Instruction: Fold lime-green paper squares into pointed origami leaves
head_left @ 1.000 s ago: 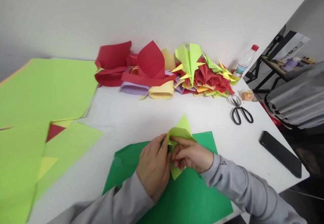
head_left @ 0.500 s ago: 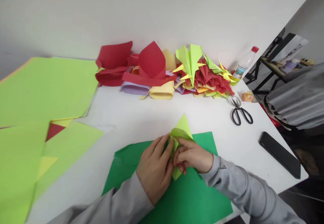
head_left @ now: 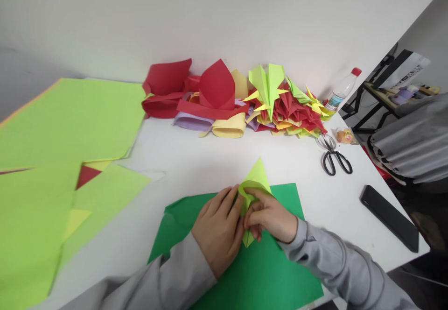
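A lime-green sheet of folded paper (head_left: 258, 172) lies over a dark green sheet (head_left: 266, 272), its pointed top facing away from me. One flap of it curls up in a rounded loop. My left hand (head_left: 220, 230) lies flat along its left side, fingers stretched out, fingertips touching the paper. My right hand (head_left: 271, 216) has its index finger inside the raised flap, with the thumb and other fingers curled against the paper lower down. Part of the fold is hidden beneath both hands.
Large lime-green sheets (head_left: 77, 123) cover the left. Along the wall stand red rolled paper shapes (head_left: 217, 86) and a pile of folded paper pieces (head_left: 290, 107). At the right are a bottle (head_left: 341, 90), a small wrapped snack (head_left: 345, 136), scissors (head_left: 332, 157) and a black oblong object (head_left: 390, 219).
The whole view has shifted slightly, so things appear farther right. My right index finger stays in the flap, which now curls into a rounder loop. My left hand keeps its place beside the paper.
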Demonstrator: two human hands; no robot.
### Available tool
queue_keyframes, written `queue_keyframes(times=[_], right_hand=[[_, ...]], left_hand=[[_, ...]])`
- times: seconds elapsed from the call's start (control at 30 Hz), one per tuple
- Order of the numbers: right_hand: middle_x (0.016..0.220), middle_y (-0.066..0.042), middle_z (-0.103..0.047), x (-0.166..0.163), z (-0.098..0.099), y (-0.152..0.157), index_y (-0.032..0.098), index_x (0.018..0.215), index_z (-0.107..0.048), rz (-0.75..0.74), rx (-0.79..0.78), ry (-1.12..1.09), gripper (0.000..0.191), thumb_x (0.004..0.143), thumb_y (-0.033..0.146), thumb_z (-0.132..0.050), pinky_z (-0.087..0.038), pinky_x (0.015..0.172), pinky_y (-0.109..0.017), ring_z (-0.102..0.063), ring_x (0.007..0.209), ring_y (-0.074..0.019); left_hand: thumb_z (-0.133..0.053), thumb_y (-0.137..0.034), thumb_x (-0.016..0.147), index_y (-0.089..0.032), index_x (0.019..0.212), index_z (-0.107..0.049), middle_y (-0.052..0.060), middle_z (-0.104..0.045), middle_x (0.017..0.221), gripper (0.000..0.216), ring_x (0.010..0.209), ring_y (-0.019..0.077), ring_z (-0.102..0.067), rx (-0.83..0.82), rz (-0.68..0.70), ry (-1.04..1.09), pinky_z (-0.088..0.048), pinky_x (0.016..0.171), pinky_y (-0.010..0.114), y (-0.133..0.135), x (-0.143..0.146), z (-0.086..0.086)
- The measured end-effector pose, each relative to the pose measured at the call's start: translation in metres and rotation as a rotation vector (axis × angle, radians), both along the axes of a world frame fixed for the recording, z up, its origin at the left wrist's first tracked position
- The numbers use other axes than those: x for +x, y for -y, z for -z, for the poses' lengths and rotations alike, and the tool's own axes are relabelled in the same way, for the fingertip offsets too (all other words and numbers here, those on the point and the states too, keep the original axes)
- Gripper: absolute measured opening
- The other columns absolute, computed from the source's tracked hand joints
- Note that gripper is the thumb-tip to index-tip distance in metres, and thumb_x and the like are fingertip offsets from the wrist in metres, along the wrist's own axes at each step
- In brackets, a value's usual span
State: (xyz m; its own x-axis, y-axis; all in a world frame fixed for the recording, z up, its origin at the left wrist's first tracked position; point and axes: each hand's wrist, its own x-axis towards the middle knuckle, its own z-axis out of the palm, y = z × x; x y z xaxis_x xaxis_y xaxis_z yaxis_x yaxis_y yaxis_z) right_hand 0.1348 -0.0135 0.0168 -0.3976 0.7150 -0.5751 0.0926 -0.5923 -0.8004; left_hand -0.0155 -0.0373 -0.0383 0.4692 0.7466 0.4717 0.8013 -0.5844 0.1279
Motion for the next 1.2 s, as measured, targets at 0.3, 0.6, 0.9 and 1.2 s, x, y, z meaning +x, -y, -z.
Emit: queue_keyframes(times=[0.3, 0.6, 0.9, 1.2], right_hand=[[0.059, 0.004, -0.058, -0.001, 0.003, 0.023, 0.013, 0.124, -0.047, 0.052, 0.676, 0.524, 0.048, 0.076, 0.013, -0.05, -0.045, 0.046, -0.025, -0.055, 0.045, -0.0127], [0.065, -0.005, -0.067, 0.005, 0.007, 0.03, 0.014, 0.091, -0.064, 0.002, 1.524, 1.032, 0.022, 0.092, 0.022, -0.044, -0.044, 0.049, -0.028, -0.062, 0.054, -0.0173], [0.077, -0.009, -0.065, 0.008, 0.007, 0.019, 0.011, 0.104, -0.064, -0.06, 1.437, 1.19, 0.026, 0.091, 0.024, -0.047, -0.05, 0.058, -0.029, -0.062, 0.068, -0.0205], [0.096, -0.01, -0.07, 0.009, 0.008, 0.011, 0.014, 0.104, -0.064, 0.062, 1.081, 0.794, 0.026, 0.086, 0.015, -0.045, -0.052, 0.081, -0.036, -0.066, 0.087, -0.0217]], left_hand=[[-0.04, -0.028, 0.086, -0.008, 0.116, -0.059, 0.022, -0.056, 0.126, 0.041, 0.117, 0.0367, -0.05, -0.024, 0.0, -0.015, -0.043, 0.093, 0.051, -0.002, 0.001, -0.003], [-0.034, -0.028, 0.09, -0.01, 0.129, -0.049, 0.017, -0.053, 0.133, 0.046, 0.127, 0.0319, -0.043, -0.083, 0.074, 0.09, -0.039, 0.099, 0.048, -0.01, -0.002, -0.003], [-0.041, -0.033, 0.092, -0.014, 0.115, -0.052, 0.013, -0.062, 0.116, 0.032, 0.114, 0.0289, -0.052, -0.099, 0.062, 0.214, -0.043, 0.094, 0.045, -0.016, -0.002, -0.006], [-0.05, -0.038, 0.087, -0.014, 0.123, -0.044, 0.014, -0.061, 0.113, 0.044, 0.109, 0.0296, -0.055, -0.062, 0.003, 0.328, -0.047, 0.09, 0.045, -0.018, 0.002, 0.013]])
